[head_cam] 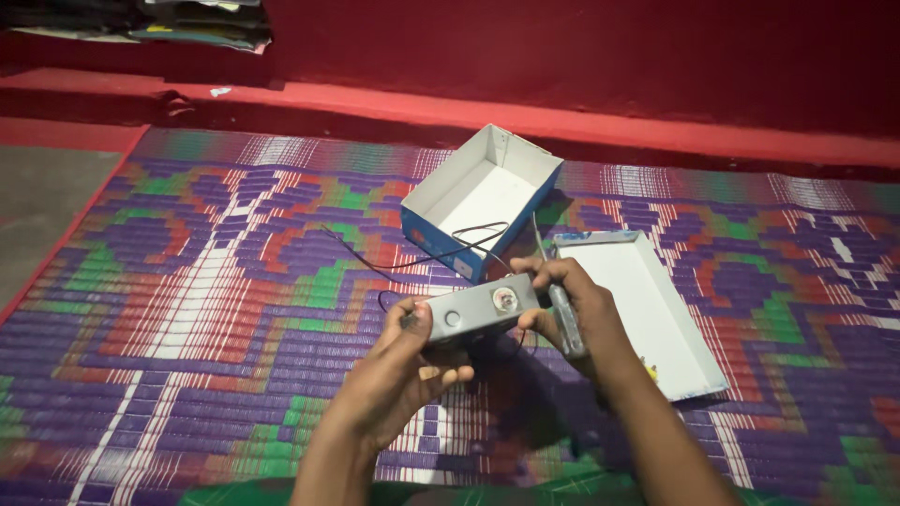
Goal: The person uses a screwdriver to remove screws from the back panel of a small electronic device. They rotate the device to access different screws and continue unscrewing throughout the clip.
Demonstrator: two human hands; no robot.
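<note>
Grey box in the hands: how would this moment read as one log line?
left hand: holds grey box | right hand: grips grey tool at box end | black wire trails over open blue carton | woven mat

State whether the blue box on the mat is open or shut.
Open: the blue box shows its white inside, and its lid lies separately beside it.

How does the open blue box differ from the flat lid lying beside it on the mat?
The blue box has tall walls and sits further back; the lid is shallow and lies nearer the right hand. A black wire drapes over the box, not the lid. Both have white insides.
</note>
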